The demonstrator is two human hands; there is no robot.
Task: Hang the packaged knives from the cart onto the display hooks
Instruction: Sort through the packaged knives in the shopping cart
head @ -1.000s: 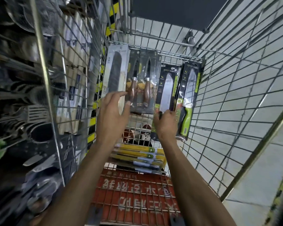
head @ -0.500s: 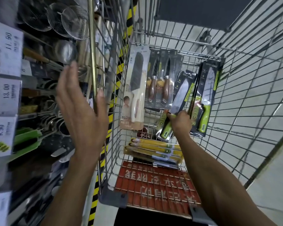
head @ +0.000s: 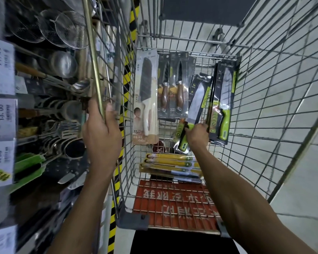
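Inside the wire cart (head: 174, 222), packaged knives lean against the far wall. My right hand (head: 196, 134) grips a green-handled knife pack (head: 197, 105) by its lower end and tilts it out of the row. A second green-handled pack (head: 222, 105) stands just to its right. A white-handled knife pack (head: 147, 99) and a twin wooden-handled knife pack (head: 173, 88) lean further left. My left hand (head: 101, 129) grips the cart's left top rail (head: 94, 57). Yellow flat packs (head: 170, 165) lie on the cart floor.
A display shelf on the left holds hanging strainers (head: 62, 30), ladles and spatulas (head: 62, 129), with price tags (head: 1, 118) along its edge. Yellow-black hazard tape (head: 126, 77) runs down beside the cart. The floor on the right is tiled.
My left hand left the white-handled pack, swung left and took hold of the cart rail. My right hand tilted one green-handled pack out of the row.
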